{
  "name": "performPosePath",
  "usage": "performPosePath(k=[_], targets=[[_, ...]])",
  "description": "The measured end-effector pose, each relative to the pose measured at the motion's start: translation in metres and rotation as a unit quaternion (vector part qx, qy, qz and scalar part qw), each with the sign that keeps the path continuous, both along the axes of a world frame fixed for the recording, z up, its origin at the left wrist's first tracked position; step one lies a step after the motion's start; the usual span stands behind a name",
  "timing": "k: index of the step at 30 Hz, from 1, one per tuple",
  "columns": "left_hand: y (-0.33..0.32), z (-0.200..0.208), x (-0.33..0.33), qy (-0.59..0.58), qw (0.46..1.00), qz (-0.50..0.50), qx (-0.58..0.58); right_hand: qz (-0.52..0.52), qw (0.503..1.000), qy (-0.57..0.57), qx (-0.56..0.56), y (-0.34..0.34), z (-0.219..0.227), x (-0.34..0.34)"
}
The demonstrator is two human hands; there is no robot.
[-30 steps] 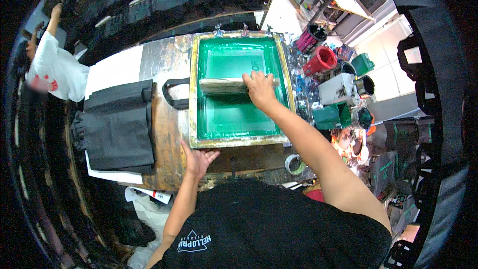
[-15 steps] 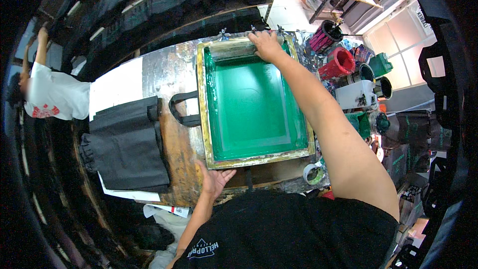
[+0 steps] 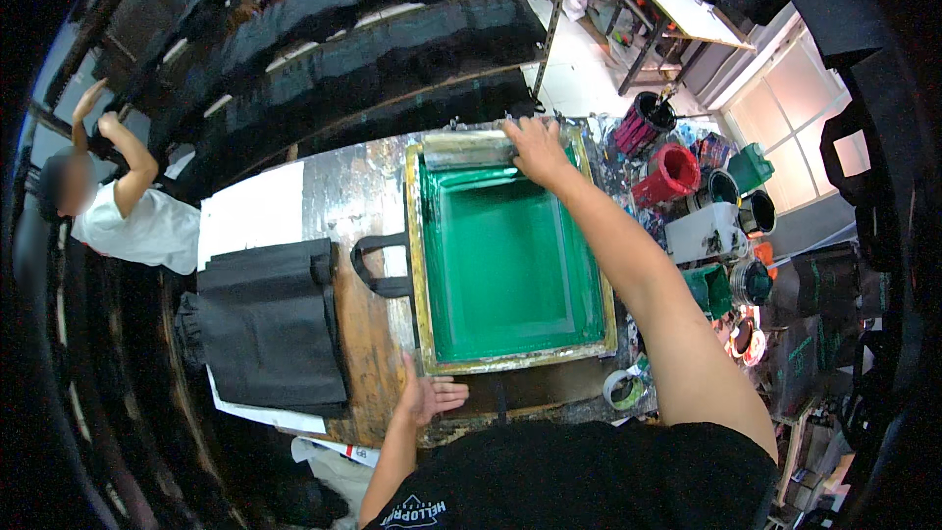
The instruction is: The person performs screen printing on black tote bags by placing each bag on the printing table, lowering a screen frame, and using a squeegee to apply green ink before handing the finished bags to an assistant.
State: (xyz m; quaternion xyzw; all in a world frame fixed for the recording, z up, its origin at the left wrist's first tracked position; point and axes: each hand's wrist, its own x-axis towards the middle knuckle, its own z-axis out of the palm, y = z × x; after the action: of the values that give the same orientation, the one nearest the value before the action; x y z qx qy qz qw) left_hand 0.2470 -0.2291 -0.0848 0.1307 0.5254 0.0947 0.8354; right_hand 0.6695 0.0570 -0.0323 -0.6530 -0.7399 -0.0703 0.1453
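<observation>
A printing screen [image 3: 416, 265] with a worn yellowish frame and green ink spread over its mesh lies on the table in front of me. Along its far rail leans a pale squeegee [image 3: 466, 150]. My right hand [image 3: 538, 152] reaches across, fingers curled over the squeegee's top at the far rail; part of the grip is hidden. Just below the near left corner, my left hand [image 3: 424, 397] is open, thumb up and fingers stretched to the right, holding nothing. A black fabric bag's handle loop [image 3: 378, 268] sticks out from under the screen's left side.
Stacked black fabric bags [image 3: 270, 329] lie left on the table. A roll of tape [image 3: 623, 390] sits near the right front. Ink containers, including a red bucket [image 3: 667, 175], crowd the right side. A person in a white shirt [image 3: 142, 226] stands at far left; dark racks rise behind.
The view has tilted upward, so the table appears lower. My left hand has come slightly away from the screen's near rail. My right hand stays at the far end. The other person's arms have moved.
</observation>
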Motion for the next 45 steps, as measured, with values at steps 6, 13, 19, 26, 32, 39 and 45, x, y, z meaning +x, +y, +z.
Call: performPosePath(k=[6, 13, 19, 26, 32, 39, 45], targets=[[0.044, 0.031, -0.011, 0.138, 0.947, -0.229, 0.178, -0.001, 0.998, -0.017, 0.054, -0.004, -0.002, -0.003], [0.15, 0.08, 0.073, 0.333, 0.72, -0.067, 0.605, -0.044, 0.996, -0.074, 0.027, -0.009, -0.049, -0.01], [0.278, 0.1, 0.154, 0.359, 0.384, -0.22, 0.822, 0.053, 0.998, -0.045, -0.007, 0.005, -0.045, 0.009], [0.362, 0.053, 0.201, 0.423, 0.285, -0.346, 0.787, -0.003, 0.993, -0.029, -0.11, 0.004, -0.034, 0.047], [0.361, 0.017, 0.196, 0.428, 0.34, -0.325, 0.772, -0.022, 0.992, -0.039, -0.122, -0.008, -0.032, 0.026], [0.31, 0.022, 0.183, 0.421, 0.315, -0.331, 0.783, -0.008, 0.991, -0.08, -0.108, -0.049, -0.037, 0.015], [0.25, 0.017, 0.163, 0.426, 0.291, -0.321, 0.794, -0.004, 0.993, -0.063, -0.104, -0.111, -0.038, -0.003]])
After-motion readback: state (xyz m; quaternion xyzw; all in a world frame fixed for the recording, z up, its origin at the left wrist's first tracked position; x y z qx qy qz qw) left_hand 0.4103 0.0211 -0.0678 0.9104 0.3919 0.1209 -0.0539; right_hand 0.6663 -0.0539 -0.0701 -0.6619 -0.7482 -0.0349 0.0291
